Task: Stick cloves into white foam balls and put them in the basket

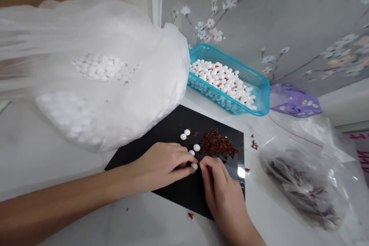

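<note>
Fingers (209, 167) over a black sheet (161, 134) — floral wallpaper (288, 15) (grey) beyond.

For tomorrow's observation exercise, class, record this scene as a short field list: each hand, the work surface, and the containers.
Left hand: fingertips at a white bead
Right hand: fingertips beside that bead; any grip hidden
Work surface: black sheet
On sheet: reddish-brown shreds
Containers: teal plastic basket of beads; white plastic bag of beads; clear plastic bag of dark flakes
</note>
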`<state>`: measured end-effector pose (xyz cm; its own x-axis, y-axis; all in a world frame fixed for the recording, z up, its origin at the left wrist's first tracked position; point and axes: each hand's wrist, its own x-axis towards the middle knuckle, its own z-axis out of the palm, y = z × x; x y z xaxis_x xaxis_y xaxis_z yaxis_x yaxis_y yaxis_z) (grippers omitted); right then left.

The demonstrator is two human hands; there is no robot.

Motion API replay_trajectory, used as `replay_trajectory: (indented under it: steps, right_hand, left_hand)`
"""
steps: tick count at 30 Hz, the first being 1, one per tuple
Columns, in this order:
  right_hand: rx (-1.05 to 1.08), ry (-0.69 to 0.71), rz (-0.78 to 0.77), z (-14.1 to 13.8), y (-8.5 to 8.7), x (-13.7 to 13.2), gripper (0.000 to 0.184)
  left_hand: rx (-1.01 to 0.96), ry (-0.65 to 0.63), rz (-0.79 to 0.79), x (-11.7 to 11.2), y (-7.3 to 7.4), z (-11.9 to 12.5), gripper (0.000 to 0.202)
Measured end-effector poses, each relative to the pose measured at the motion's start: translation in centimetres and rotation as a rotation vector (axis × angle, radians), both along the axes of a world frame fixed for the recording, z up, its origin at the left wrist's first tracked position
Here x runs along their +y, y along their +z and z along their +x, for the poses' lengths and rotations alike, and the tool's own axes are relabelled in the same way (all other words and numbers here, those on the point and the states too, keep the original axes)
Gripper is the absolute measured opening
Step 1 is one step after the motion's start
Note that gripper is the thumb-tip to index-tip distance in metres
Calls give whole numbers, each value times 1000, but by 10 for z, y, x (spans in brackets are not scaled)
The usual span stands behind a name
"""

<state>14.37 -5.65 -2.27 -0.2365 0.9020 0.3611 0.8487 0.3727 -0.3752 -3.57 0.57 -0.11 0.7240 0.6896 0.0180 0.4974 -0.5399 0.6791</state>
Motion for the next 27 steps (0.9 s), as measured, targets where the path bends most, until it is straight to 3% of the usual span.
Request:
replay_trajectory:
  steps: [9, 17, 23, 27]
  right_hand:
    - [-52, -42, 30, -6, 1, -1, 18]
    - [-99, 30, 81, -8, 7, -1, 18]
    - [22, 94, -44, -3, 10, -3, 13]
    - [108, 100, -91, 0, 11, -5, 21]
  left_hand:
    - [8, 19, -15, -1, 1, 0, 13]
    - [23, 25, -20, -1, 2, 1, 9]
    - [16, 37, -17, -1, 1, 0, 10]
    - [9, 39, -28, -1, 0, 0, 12]
